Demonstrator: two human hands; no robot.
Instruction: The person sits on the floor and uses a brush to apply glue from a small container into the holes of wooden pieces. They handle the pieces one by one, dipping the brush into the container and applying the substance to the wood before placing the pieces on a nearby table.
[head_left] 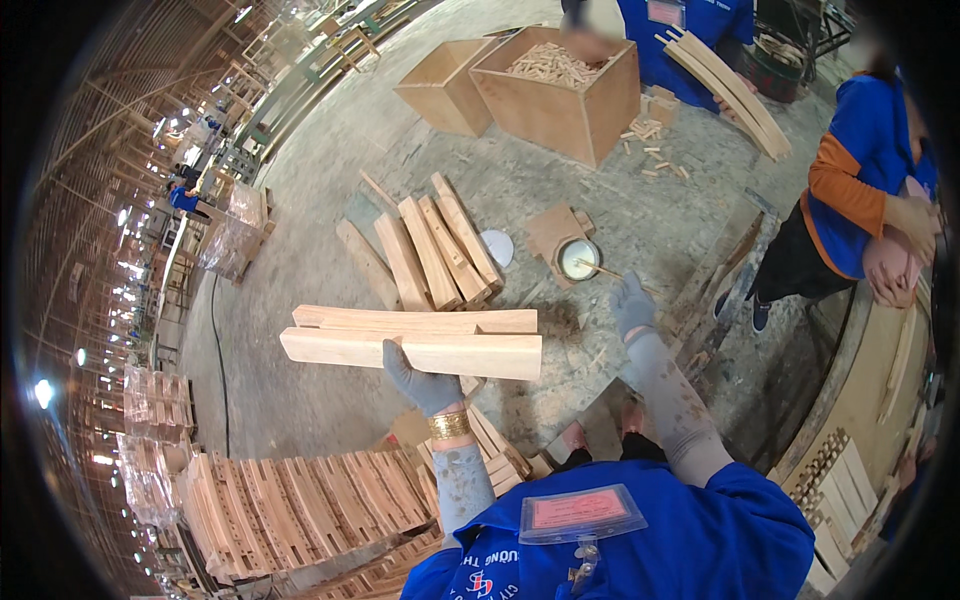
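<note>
My left hand [420, 380], in a grey glove, is closed around two pale wooden beams [430, 355] lying side by side, held level above the floor. The far beam shows a notch near its right end. My right hand [632, 305], also gloved in grey, is closed on a thin wooden stick [603, 269]. The stick's other end dips into a round pot of white liquid [579, 259], which looks like glue. That pot sits on a piece of brown cardboard [548, 232]. Beside it lies a white round lid [497, 248]. Several more wooden beams [428, 250] rest on the floor beyond the held pair.
At the far side stands a plywood box [550, 105] of wooden dowels, with more dowels [645, 130] spilled beside it. Curved slotted wooden parts [310, 505] are stacked at lower left. Co-workers [850, 190] are at the right and far side, near a workbench [870, 385].
</note>
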